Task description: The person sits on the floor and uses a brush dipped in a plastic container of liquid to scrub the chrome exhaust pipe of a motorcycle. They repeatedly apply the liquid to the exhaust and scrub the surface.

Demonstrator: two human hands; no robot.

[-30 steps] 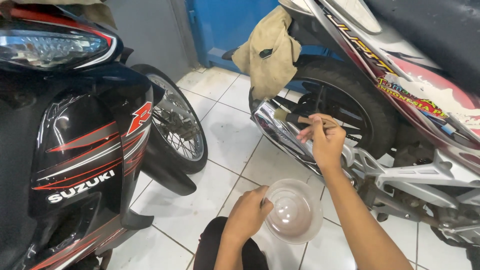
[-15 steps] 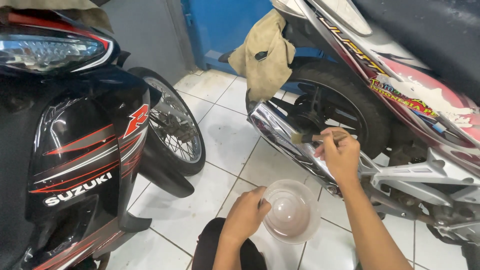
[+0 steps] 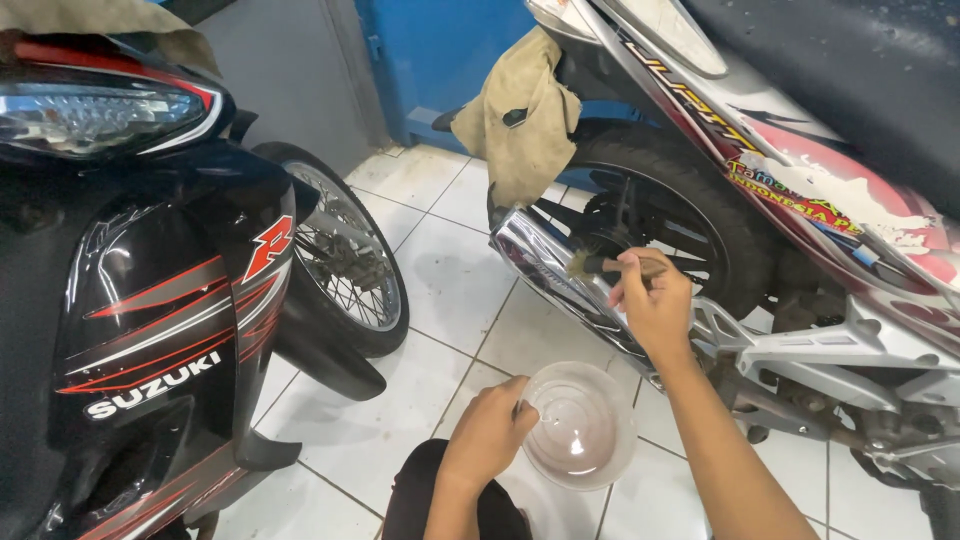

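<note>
The right hand (image 3: 655,300) is closed around a small dark-handled brush with worn bristles (image 3: 600,265), fingers curled tight on the handle. The brush lies roughly level, its long axis running left to right, bristles pointing left and touching the chromed exhaust pipe (image 3: 540,265) of the silver and red motorcycle (image 3: 800,190). The left hand (image 3: 490,430) pinches the near rim of a clear round plastic bowl (image 3: 582,425), thumb inside, held low over the white tiled floor (image 3: 450,280). A tan rag (image 3: 520,120) hangs over the rear tyre. On the left stands a black motorcycle with red stripes (image 3: 150,300), carrying a red letter badge and white lettering low on its panel. Colourful stickers run along the silver bike's side.
</note>
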